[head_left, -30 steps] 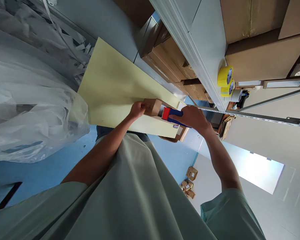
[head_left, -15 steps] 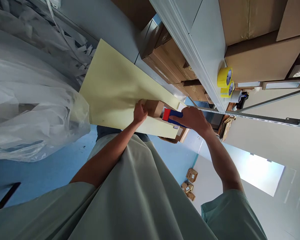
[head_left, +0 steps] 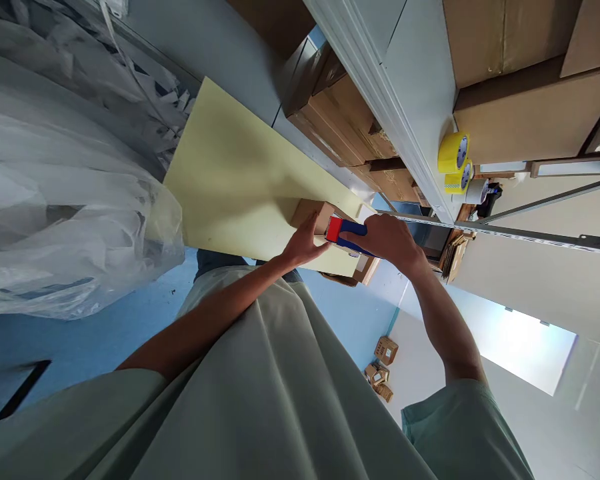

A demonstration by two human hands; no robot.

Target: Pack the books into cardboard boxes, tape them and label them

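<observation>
A small brown cardboard box [head_left: 311, 212] lies on the pale yellow tabletop [head_left: 230, 173]. My right hand [head_left: 387, 237] is wrapped round the handle of a blue and red tape gun [head_left: 341, 231], whose red front is at the right end of the box. Against the near side of the box rests my left hand [head_left: 304, 245], fingers stretched out and thumb spread toward the tape gun. The tape gun and the left hand cover part of the box.
Larger cardboard boxes [head_left: 350, 120] stand beyond the tabletop. A shelf [head_left: 420, 87] to the right holds yellow tape rolls [head_left: 453, 153] and more boxes. A big clear plastic bag [head_left: 75, 200] bulges at the left. Small cartons [head_left: 386, 350] sit on the blue floor [head_left: 330, 300].
My left hand has moved right along the box from its left end toward the tape gun, and its fingers have spread. The right hand and tape gun stay nearly in place.
</observation>
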